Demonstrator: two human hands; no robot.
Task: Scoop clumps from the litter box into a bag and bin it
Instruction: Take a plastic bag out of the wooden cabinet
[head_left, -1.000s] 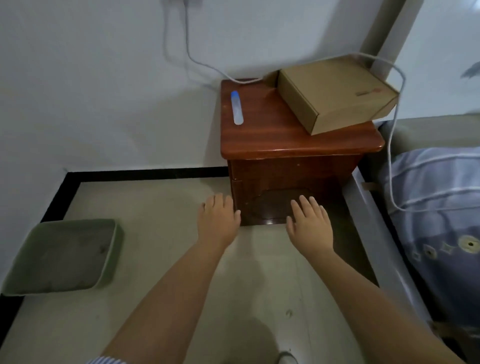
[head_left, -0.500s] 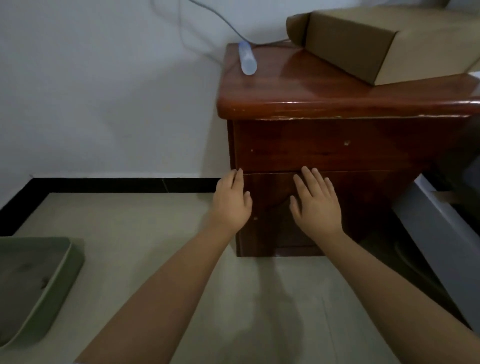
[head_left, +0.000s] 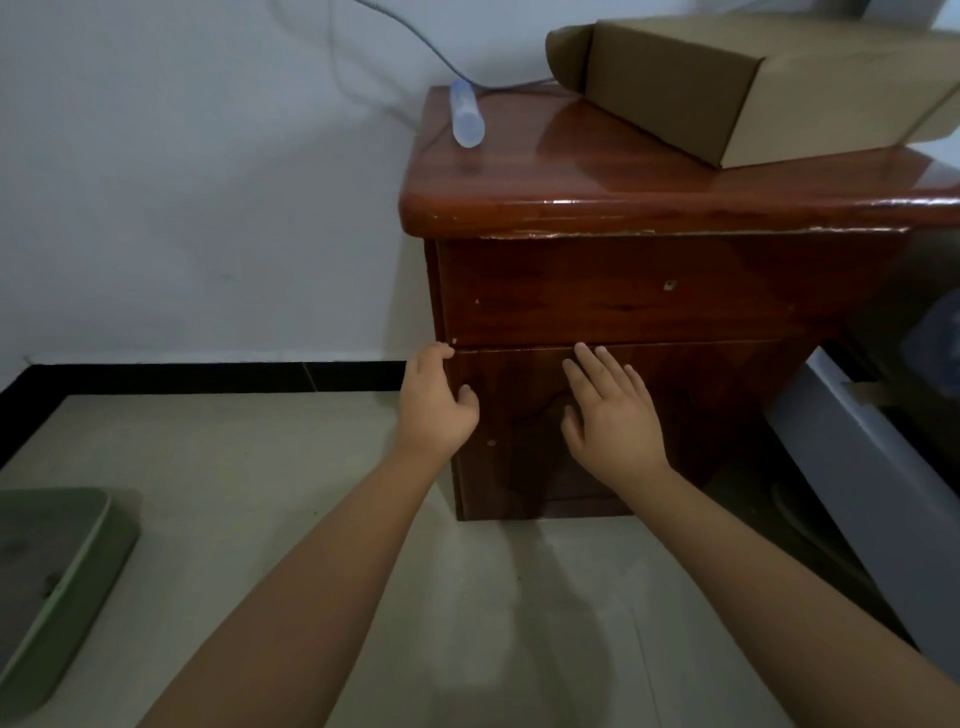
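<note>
Reaching both hands, left hand (head_left: 435, 402) and right hand (head_left: 609, 413), to unlabelled cabinet (head_left: 613, 291)

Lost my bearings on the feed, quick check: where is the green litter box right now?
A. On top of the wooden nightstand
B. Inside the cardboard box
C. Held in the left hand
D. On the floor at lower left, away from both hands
D: the litter box sits on the floor at the lower left edge, while the left hand and right hand are at the nightstand front.
</note>
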